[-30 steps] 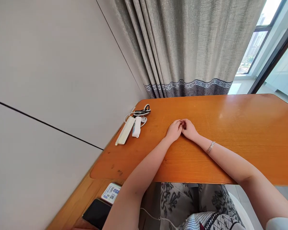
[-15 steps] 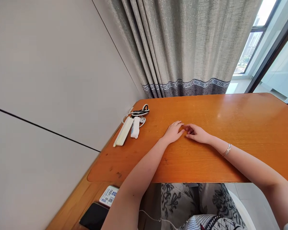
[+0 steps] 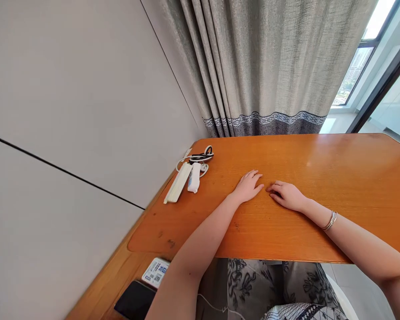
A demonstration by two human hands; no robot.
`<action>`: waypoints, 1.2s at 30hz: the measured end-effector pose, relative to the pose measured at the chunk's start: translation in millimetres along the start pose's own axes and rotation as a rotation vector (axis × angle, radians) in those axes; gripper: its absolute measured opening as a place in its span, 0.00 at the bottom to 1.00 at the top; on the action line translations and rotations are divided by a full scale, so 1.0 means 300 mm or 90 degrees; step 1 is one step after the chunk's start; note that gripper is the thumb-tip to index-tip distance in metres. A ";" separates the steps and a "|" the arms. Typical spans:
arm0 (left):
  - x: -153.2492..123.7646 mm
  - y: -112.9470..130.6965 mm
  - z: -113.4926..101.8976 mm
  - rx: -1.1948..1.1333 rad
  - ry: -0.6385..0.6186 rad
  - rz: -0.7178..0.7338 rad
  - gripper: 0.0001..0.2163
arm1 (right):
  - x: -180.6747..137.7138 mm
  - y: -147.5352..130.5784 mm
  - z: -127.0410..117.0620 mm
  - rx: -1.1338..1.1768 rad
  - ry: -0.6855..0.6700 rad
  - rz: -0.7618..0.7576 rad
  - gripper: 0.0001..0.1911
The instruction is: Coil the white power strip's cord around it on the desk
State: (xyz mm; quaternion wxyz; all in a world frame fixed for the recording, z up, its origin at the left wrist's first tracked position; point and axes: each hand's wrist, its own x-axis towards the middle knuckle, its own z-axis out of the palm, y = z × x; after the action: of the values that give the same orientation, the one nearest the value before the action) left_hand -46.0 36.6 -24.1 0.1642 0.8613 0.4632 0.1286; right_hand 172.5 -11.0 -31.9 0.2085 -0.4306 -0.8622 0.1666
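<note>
My left hand (image 3: pixel 249 186) lies palm down on the wooden table (image 3: pixel 320 164), its fingers spread and nothing in it. Just to its right, my right hand (image 3: pixel 287 195) rests on the same tabletop with fingers loosely curved and apart, also holding nothing that I can see. A small gap of bare wood separates the two hands. Silver bracelets (image 3: pixel 330 220) circle my right wrist. Nearest to my left hand is a white tissue-like pack (image 3: pixel 194 178), some distance to its left.
A white power strip (image 3: pixel 178 183) and bundled black and white cables (image 3: pixel 205 154) lie at the table's left edge. Below, a dark phone (image 3: pixel 135 301) and a white labelled box (image 3: pixel 156 272) sit on a wooden ledge. A grey curtain (image 3: pixel 270 66) hangs behind the table.
My right hand has moved slightly right and nearer to me, so the gap between the hands has widened. The whole view has shifted a little.
</note>
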 end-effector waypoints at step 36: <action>-0.006 0.001 -0.012 0.012 -0.027 -0.012 0.24 | -0.003 -0.007 -0.017 0.021 -0.012 -0.018 0.12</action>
State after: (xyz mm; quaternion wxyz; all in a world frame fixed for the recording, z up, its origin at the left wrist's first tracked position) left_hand -47.9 35.5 -20.7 0.1675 0.8609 0.4690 0.1041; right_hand 174.2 -12.5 -26.6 0.2101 -0.4134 -0.8671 0.1820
